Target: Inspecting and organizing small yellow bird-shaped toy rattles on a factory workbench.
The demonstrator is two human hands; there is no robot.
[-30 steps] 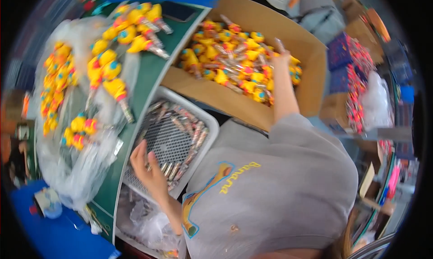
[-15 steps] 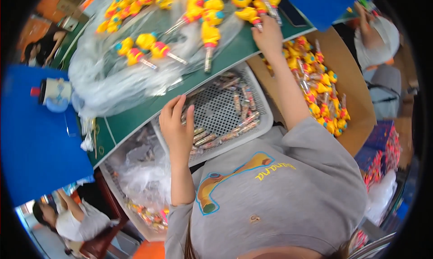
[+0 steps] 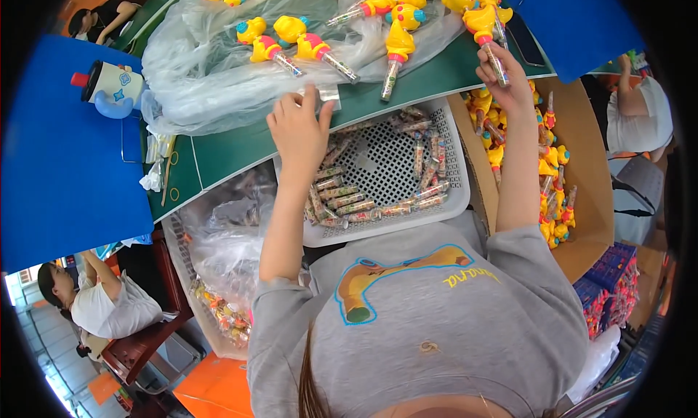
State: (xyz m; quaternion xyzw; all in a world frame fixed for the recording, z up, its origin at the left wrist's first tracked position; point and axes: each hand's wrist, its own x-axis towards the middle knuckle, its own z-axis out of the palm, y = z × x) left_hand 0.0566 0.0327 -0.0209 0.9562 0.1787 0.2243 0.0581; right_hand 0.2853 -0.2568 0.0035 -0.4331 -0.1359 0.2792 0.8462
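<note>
A green table (image 3: 240, 145) runs across the upper part of the view, with a big sheet of clear plastic (image 3: 211, 61) spread on it and yellow duck-shaped toys (image 3: 291, 40) on clear candy-filled tubes lying scattered over the plastic. To the right, below the table edge, stands an open cardboard box (image 3: 589, 178) with more of the same duck toys piled in it. Between the box and the person's chest sits a white perforated tray (image 3: 385, 163), its mesh floor ringed with small clear tubes of coloured candy (image 3: 349, 203). The left hand (image 3: 298, 130) hovers over the tray's far left corner, right at the table edge, fingers bent and pinching a small clear tube piece (image 3: 325, 96) between thumb and fingertips. The right hand (image 3: 505, 83) is raised well apart from it, above the gap between table and box, fingers closed around the tube of one duck toy (image 3: 488, 26), whose yellow head points up and away from the person
</note>
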